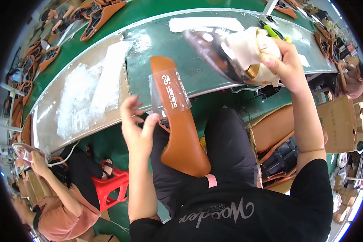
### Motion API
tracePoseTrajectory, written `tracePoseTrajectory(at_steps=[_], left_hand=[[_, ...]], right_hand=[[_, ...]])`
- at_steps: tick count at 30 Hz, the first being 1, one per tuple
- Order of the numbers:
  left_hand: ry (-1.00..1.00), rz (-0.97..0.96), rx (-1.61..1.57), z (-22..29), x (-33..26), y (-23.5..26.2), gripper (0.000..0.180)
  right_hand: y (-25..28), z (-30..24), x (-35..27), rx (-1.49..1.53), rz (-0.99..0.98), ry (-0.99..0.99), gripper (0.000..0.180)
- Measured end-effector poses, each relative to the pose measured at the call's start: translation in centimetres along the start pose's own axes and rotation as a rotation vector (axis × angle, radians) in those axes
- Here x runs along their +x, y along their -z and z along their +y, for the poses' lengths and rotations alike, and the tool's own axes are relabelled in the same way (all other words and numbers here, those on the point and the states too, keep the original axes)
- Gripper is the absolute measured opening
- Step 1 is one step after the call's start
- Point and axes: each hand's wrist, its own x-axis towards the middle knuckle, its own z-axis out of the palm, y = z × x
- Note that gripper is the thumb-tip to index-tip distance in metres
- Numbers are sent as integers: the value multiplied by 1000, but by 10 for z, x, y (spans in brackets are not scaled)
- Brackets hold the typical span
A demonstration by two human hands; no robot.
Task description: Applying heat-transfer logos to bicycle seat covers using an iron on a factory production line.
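Observation:
My right hand [286, 64] grips the handle of a clothes iron [246, 50], raised over the table's near edge at the right, its shiny soleplate facing left. A curved orange-brown panel [185, 145] slants from my lap up onto the table edge. Across its upper part lies a clear film [157, 94] with white printing. Just left of the film, my left hand [137, 125] is held up with its fingers apart and nothing in it. Whether its fingertips touch the film, I cannot tell.
Clear plastic sheets [74, 105] and a white sheet [109, 72] lie on the table [143, 44] at the left. A white strip [205, 25] and a green tool [270, 29] lie farther back. An open cardboard box [343, 121] holds brown panels at right. A co-worker [66, 209] holds another iron [24, 153] at left.

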Motion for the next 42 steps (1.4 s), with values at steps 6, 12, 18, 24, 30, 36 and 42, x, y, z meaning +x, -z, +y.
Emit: tracePoseTrajectory(at_steps=[6,12,18,24,30,36,42], left_hand=[[284,-284,-269,-14,-46,5,25],[578,-279,-619,-20,-49,-9,63],[699,-155,-1257,-15,-27,-14,64],[441,-73,-1491,-8,-10,1,63],[247,0,-1139,19,2,17,40],[-45,-230,-839,40,4,31,32],[-105,-153,-652,57,-4,21,26]], right_hand=[[17,72,-6,280,320,-131,27],[-21,143,11,588,664,-45,33],[-43,183,14,644,797,3,34],[-62,202,4,615,839,72,38],[-61,216,-21,539,802,84,39],[-75,191,-36,457,821,-46,38],[-84,169,-93,243,983,-21,23]])
